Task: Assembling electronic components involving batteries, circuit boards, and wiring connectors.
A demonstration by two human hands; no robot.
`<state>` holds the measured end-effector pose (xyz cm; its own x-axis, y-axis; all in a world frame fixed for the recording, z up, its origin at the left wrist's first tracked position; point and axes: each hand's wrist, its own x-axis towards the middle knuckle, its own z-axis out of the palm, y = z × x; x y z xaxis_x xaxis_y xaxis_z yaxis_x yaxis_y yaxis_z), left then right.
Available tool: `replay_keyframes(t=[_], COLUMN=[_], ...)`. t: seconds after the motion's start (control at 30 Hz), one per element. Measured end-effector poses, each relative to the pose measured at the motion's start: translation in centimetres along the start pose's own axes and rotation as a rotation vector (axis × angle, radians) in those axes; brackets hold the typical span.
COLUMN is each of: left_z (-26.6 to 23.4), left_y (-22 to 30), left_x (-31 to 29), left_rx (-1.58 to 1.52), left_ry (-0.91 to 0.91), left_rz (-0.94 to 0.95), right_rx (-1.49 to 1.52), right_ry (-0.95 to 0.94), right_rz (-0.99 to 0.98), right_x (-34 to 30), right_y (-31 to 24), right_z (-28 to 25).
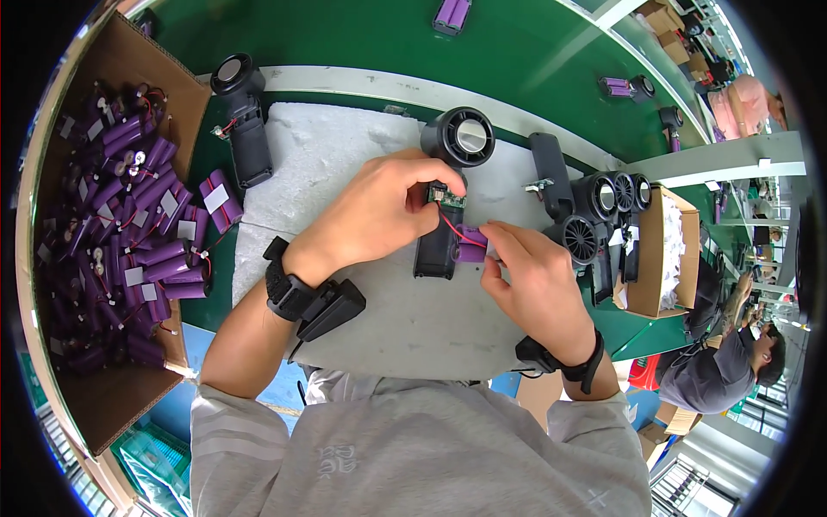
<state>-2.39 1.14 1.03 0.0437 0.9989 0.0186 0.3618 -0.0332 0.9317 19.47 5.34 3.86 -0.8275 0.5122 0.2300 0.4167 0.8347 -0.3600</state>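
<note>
A black handheld fan [435, 246] lies on the pale foam sheet in front of me, its round head [465, 136] at the far end. My left hand [379, 211] is closed at the neck of the fan, thumb and forefinger gripping beside a small green circuit board [450, 199]. A red wire [450, 226] curves from the board towards a purple battery pack [471, 248] at the right side of the handle. My right hand [538, 280] pinches that pack near its wired end. Its fingertips cover part of the pack.
A cardboard box [185, 112] full of purple battery packs stands at the left, with one loose pack [220, 202] beside it. Another fan [250, 142] lies by the foam sheet [319, 133]. More fan parts [594, 198] and a small carton [689, 250] stand at the right. A person [724, 366] sits beyond.
</note>
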Motion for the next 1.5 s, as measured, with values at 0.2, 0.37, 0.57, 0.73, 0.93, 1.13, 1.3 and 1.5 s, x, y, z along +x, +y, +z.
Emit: replay_keyframes(t=[0.2, 0.37, 0.57, 0.73, 0.93, 1.13, 1.3, 1.5], left_z=[0.2, 0.1, 0.1, 0.2, 0.1, 0.1, 0.1, -0.3], left_y=[-0.1, -0.3, -0.6, -0.8, -0.9, -1.1, -0.8, -0.3], left_x=[0.2, 0.1, 0.3, 0.2, 0.1, 0.2, 0.2, 0.0], left_rx=[0.021, -0.001, 0.007, -0.008, 0.055, 0.044, 0.074, 0.047], left_ry=[0.0, 0.001, -0.001, 0.027, 0.003, 0.025, 0.027, 0.017], left_rz=[0.021, 0.015, 0.041, 0.08, 0.091, 0.147, 0.139, 0.099], right_rx=[-0.007, 0.115, 0.335, 0.27, 0.263, 0.307, 0.316, 0.098], right_ry=[0.019, -0.037, -0.14, -0.18, -0.292, -0.347, -0.34, -0.338], right_rz=[0.033, 0.071, 0.308, 0.163, 0.133, 0.117, 0.139, 0.121], right_x=[0.0, 0.1, 0.2, 0.0, 0.9, 1.4, 1.3, 1.6], right_y=[0.0, 0.8, 0.7, 1.2, 1.2, 1.8, 1.4, 0.8], right_z=[0.0, -0.7, -1.7, -1.4, -2.0, -2.3, -2.1, -1.4])
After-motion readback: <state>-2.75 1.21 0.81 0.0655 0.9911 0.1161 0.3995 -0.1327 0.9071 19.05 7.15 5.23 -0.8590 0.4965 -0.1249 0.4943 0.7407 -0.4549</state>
